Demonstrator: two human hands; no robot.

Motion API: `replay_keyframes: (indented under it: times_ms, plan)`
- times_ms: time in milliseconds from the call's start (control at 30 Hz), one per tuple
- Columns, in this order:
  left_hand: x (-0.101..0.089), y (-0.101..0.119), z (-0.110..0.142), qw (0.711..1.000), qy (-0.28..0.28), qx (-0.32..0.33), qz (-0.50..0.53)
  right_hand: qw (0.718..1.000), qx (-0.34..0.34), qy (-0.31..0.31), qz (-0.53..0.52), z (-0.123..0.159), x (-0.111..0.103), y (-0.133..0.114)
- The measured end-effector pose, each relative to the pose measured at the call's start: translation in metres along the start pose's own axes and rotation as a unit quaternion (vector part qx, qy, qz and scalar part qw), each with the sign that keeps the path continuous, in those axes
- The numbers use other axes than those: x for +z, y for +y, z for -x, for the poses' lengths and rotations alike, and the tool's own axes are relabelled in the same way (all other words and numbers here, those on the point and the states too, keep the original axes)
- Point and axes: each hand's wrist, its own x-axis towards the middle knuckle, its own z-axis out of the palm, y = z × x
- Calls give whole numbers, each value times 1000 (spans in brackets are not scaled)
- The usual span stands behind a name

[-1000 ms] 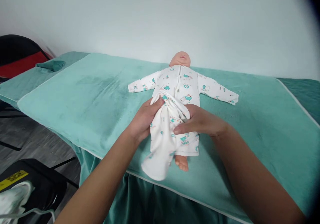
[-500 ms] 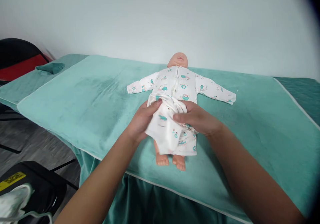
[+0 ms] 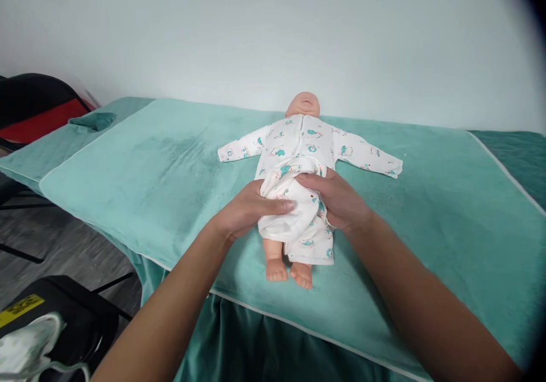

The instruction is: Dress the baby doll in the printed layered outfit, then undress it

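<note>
Head view: left hand (image 3: 251,207) and right hand (image 3: 341,199) gripped printed pants (image 3: 307,216) on doll (image 3: 304,104).
Doll lay face-up, head by bed's (image 3: 128,171) far edge, feet toward near edge. Thumbs pressed bunched fabric, other fingers mostly hidden; hands and folds blocked its hips. Black chair (image 3: 36,86) stood off left end; white cloth (image 3: 28,339) lay on black seat (image 3: 83,308) off near-left edge.

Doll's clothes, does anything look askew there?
Yes: between left hand and right hand, printed cloth is bunched over the lower body of the doll; the picture-left shin is bare, the other mostly covered.
</note>
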Motion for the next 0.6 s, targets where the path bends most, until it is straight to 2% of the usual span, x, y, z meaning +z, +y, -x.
replay_keyframes:
  times_ms: [67,167,233,367,500,600]
  plan:
    - [3,0,-1,999,41,27,15,999,7,-44,31,2,-3,-2]
    - [13,-1,-1,993,87,72,28,984,54,-132,106,6,-7,-7]
    - [22,-1,5,990,110,82,21,978,69,-139,142,8,-8,-10]
    - [46,-2,32,977,208,48,6,969,36,-115,217,8,-3,-14]
    - [74,-12,68,954,294,-18,57,927,14,-160,338,9,6,-17]
    - [89,-24,88,930,354,-35,95,898,21,-180,401,11,8,-17]
